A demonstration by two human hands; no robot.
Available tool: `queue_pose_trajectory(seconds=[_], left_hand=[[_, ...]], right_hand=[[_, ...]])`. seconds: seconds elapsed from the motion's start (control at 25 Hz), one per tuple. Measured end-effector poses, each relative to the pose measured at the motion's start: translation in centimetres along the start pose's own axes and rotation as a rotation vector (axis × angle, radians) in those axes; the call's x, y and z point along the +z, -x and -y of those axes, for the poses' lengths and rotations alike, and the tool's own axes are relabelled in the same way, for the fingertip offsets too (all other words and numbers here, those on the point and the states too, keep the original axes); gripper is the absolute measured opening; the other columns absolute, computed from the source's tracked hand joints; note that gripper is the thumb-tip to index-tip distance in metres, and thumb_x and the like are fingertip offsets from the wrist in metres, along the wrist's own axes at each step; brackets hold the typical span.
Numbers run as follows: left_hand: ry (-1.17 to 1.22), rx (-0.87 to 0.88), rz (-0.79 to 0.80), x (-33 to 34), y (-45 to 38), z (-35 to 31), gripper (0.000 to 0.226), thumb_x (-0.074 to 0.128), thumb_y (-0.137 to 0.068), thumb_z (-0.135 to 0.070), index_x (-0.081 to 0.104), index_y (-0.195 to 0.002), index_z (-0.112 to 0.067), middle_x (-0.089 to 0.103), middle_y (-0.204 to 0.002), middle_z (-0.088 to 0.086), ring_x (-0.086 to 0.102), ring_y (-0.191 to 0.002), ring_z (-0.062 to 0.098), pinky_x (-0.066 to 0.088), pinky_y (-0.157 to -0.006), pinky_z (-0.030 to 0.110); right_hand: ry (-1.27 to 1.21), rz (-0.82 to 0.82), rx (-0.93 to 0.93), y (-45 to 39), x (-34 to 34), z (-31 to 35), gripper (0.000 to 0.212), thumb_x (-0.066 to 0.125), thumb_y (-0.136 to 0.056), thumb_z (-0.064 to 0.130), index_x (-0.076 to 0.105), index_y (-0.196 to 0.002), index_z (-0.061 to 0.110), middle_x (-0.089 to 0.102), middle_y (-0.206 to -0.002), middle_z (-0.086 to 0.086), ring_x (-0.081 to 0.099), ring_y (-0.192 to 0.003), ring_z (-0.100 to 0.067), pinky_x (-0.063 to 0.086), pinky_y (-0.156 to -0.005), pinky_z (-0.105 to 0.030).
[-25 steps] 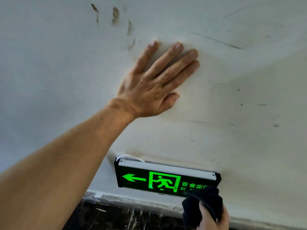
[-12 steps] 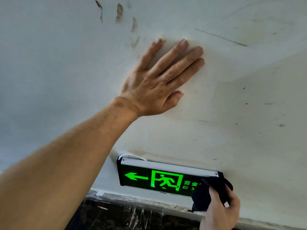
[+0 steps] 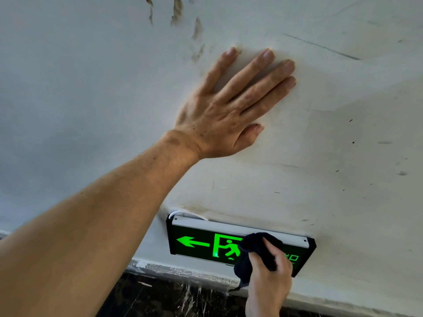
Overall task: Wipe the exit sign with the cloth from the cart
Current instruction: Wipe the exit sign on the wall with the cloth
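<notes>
A black exit sign (image 3: 196,242) with a green arrow and running figure is fixed low on the white wall, a silver strip along its top. My right hand (image 3: 267,280) grips a bunched black cloth (image 3: 251,252) and presses it on the sign's face, right of the middle, covering part of the running figure and the lettering. My left hand (image 3: 224,110) lies flat on the wall above the sign, fingers spread, holding nothing.
The white wall (image 3: 343,156) is scuffed, with brown marks (image 3: 176,10) near the top. A white cable (image 3: 183,212) loops behind the sign's top left corner. Below the wall runs a paint-splashed dark skirting (image 3: 171,296).
My right hand has slid the cloth from the sign's right end leftward to the running figure. The view has shifted slightly; my left hand stays flat on the wall.
</notes>
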State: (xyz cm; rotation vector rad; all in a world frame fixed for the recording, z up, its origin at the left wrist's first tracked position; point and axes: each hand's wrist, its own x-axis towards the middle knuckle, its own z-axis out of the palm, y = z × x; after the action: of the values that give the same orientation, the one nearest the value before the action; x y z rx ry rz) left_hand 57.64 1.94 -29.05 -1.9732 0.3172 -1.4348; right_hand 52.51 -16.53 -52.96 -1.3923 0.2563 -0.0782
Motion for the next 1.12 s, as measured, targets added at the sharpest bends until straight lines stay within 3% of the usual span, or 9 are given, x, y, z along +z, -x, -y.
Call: queue_pose_trajectory(seconds=[0.28,0.4,0.6,0.8,1.0,1.12], left_hand=[[0.021,-0.005,-0.013,0.2,-0.1,0.0,0.069,0.049,-0.091,-0.042,0.036,-0.153,-0.015,0.040,-0.156,0.004,0.034,-0.145,0.028,0.019,-0.120,0.055],[0.041,-0.004,-0.008,0.4,0.0,-0.1,0.069,0.049,-0.091,-0.042,0.036,-0.153,-0.015,0.037,-0.156,0.003,0.033,-0.145,0.028,0.014,-0.122,0.053],[0.067,-0.009,-0.002,0.3,-0.1,-0.2,0.066,0.050,-0.092,-0.040,0.037,-0.152,-0.015,0.042,-0.155,0.003,0.032,-0.145,0.028,0.010,-0.122,0.052],[0.071,-0.015,0.000,0.3,0.1,-0.2,0.066,0.051,-0.091,-0.040,0.039,-0.151,-0.015,0.046,-0.154,0.003,0.035,-0.144,0.027,0.014,-0.122,0.053],[0.067,-0.017,0.003,0.2,-0.1,-0.2,0.066,0.052,-0.091,-0.040,0.039,-0.151,-0.016,0.046,-0.154,0.002,0.034,-0.144,0.026,0.010,-0.122,0.050],[0.063,-0.017,0.006,0.0,-0.1,-0.3,0.065,0.051,-0.090,-0.040,0.040,-0.150,-0.015,0.047,-0.154,0.002,0.037,-0.144,0.026,0.012,-0.122,0.050]], right_hand=[[0.067,0.111,0.033,3.1,3.5,-0.1,0.049,0.077,-0.069,-0.001,0.070,-0.074,0.047,0.056,-0.096,0.011,0.055,-0.087,0.013,0.040,-0.075,-0.015],[0.104,0.182,0.057,4.5,5.6,-0.2,0.052,0.077,-0.068,-0.001,0.067,-0.073,0.050,0.057,-0.091,0.008,0.057,-0.084,0.004,0.038,-0.069,-0.011],[0.166,0.306,0.068,7.0,9.2,-0.4,0.052,0.073,-0.067,-0.003,0.067,-0.069,0.048,0.056,-0.086,0.004,0.054,-0.073,0.018,0.038,-0.059,0.002],[0.281,0.384,0.049,8.6,11.1,-1.5,0.051,0.073,-0.070,0.003,0.060,-0.066,0.052,0.054,-0.087,0.009,0.057,-0.078,-0.003,0.043,-0.064,-0.007],[0.323,0.387,0.047,8.6,11.2,-2.7,0.048,0.074,-0.069,0.003,0.061,-0.067,0.050,0.055,-0.088,0.010,0.058,-0.078,-0.003,0.042,-0.065,-0.004],[0.377,0.362,0.118,8.9,10.7,-4.0,0.048,0.069,-0.070,0.001,0.060,-0.066,0.049,0.053,-0.091,0.007,0.058,-0.080,-0.007,0.042,-0.064,-0.011]])
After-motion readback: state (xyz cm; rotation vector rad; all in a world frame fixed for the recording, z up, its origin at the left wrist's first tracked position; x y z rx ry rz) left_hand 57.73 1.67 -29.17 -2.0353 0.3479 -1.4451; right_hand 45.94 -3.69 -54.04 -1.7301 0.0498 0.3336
